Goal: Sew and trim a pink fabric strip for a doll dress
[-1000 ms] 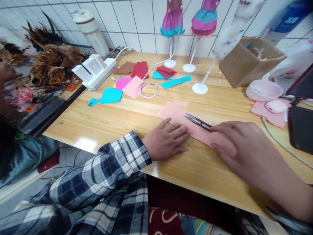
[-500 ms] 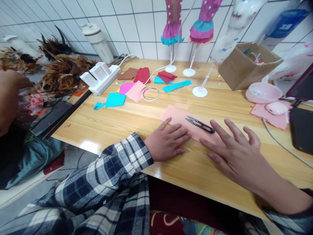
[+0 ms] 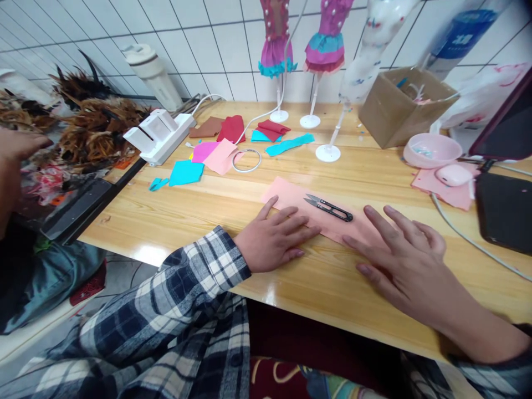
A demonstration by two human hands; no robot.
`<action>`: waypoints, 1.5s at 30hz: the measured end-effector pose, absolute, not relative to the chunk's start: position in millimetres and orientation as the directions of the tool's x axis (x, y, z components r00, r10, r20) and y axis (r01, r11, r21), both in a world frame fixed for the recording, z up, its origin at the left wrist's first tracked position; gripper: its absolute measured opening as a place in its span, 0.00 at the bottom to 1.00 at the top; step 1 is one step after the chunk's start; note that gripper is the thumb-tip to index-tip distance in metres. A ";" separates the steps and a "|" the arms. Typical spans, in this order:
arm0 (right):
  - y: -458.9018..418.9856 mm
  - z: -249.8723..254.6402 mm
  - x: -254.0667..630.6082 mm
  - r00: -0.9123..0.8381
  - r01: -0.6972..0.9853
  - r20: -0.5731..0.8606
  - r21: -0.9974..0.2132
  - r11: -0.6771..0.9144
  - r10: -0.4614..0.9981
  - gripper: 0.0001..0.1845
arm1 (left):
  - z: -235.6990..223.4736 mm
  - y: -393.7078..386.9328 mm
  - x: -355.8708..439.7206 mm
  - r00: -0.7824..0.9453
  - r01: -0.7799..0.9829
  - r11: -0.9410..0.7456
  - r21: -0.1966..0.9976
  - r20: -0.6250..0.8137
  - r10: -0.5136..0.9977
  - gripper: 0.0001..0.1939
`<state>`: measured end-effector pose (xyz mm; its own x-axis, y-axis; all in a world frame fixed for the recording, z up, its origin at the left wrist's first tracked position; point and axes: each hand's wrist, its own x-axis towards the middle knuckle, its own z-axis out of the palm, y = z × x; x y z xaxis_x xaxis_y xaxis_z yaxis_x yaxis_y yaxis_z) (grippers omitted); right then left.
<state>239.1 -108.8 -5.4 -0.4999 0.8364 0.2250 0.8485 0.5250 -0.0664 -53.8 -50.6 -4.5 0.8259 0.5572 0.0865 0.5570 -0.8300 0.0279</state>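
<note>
A strip of pink crepe paper or cloth [image 3: 286, 191] lies on the wooden table, its material hard to tell. Black thread snips [image 3: 329, 208] rest on top of it, blades pointing left. My left hand [image 3: 274, 238] lies flat with fingers spread, its fingertips on the strip's near left edge. Over the right end of the strip is my right hand [image 3: 403, 260], fingers apart and holding nothing; whether its fingertips touch the strip I cannot tell. Neither hand touches the snips.
Coloured pieces [image 3: 186, 173] and a coiled white cable [image 3: 246, 160] lie farther left. Behind stand small dress forms [image 3: 277, 55], a cardboard box [image 3: 399, 111] and a pink bowl [image 3: 432, 151]. A power strip [image 3: 160, 138] sits left, near feathers and another person's hand [image 3: 16, 155].
The view has shifted slightly, moving most things left in the picture. My right hand has shifted a little to the right, away from the snips. The left hand stays on the strip.
</note>
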 end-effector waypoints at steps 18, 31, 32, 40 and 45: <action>-113.8 3.9 237.6 -0.316 0.906 0.223 -0.220 0.363 0.922 0.17 | -0.4 -64.8 -16.7 0.904 0.424 -0.904 0.056 0.041 0.426 0.31; -89.5 11.1 239.7 -0.246 0.913 -0.242 -0.384 0.140 0.939 0.17 | 1.1 -61.6 -16.9 0.879 0.473 -0.864 0.171 -0.021 0.477 0.34; -87.5 13.3 239.7 -0.246 0.915 -0.274 -0.383 0.129 0.930 0.18 | 1.5 -61.4 -16.2 0.877 0.477 -0.863 0.166 -0.019 0.480 0.34; -105.8 17.6 257.1 -0.360 0.901 -0.146 -0.311 0.303 0.921 0.10 | -1.8 -66.5 -14.6 0.865 0.491 -0.864 0.113 0.054 0.498 0.32; -120.2 5.3 259.7 -0.355 0.889 0.013 -0.306 0.342 0.935 0.07 | -3.5 -47.6 -18.7 0.855 0.505 -0.854 0.126 0.057 0.515 0.33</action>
